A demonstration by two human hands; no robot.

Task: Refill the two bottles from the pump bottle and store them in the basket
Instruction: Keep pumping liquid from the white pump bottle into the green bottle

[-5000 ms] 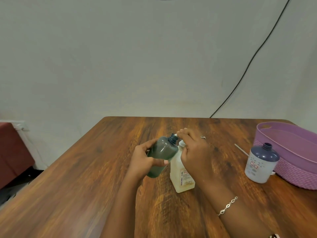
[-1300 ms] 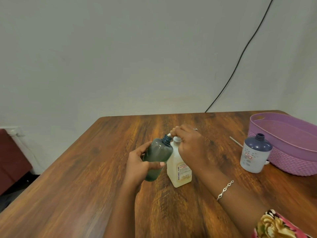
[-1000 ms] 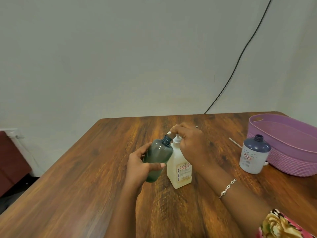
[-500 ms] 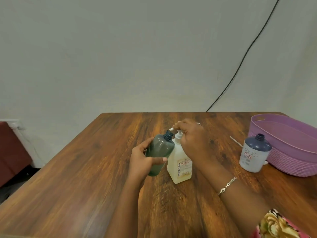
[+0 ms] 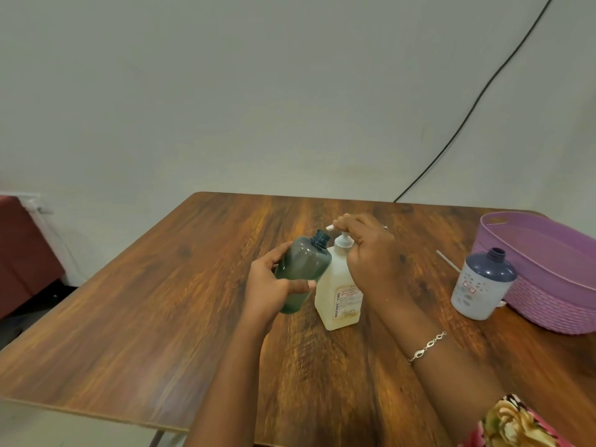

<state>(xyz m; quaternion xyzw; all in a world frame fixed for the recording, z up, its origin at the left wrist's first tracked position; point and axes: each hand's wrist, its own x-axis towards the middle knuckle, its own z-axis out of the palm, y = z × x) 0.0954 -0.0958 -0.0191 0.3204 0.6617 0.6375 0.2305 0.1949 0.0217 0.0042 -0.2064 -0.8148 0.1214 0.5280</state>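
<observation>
My left hand (image 5: 269, 287) grips a dark green translucent bottle (image 5: 303, 269), tilted so its open neck sits just under the white pump nozzle. The cream pump bottle (image 5: 340, 296) stands upright on the wooden table (image 5: 161, 317), touching the green bottle. My right hand (image 5: 371, 253) is curled over the pump head, hiding most of it; only the nozzle tip shows at its left. A white bottle with a dark blue top (image 5: 480, 283), uncapped, stands to the right beside the purple basket (image 5: 548, 285).
A thin white stick (image 5: 448, 261) lies on the table behind the blue-topped bottle. A black cable (image 5: 477, 98) runs down the wall to the table's back edge. A dark red piece of furniture (image 5: 22, 250) stands at far left, below table level.
The pump head has risen and fallen under my right hand across the frames and now stands higher than a second ago. The green bottle stays at the nozzle. My view has shifted slightly.
</observation>
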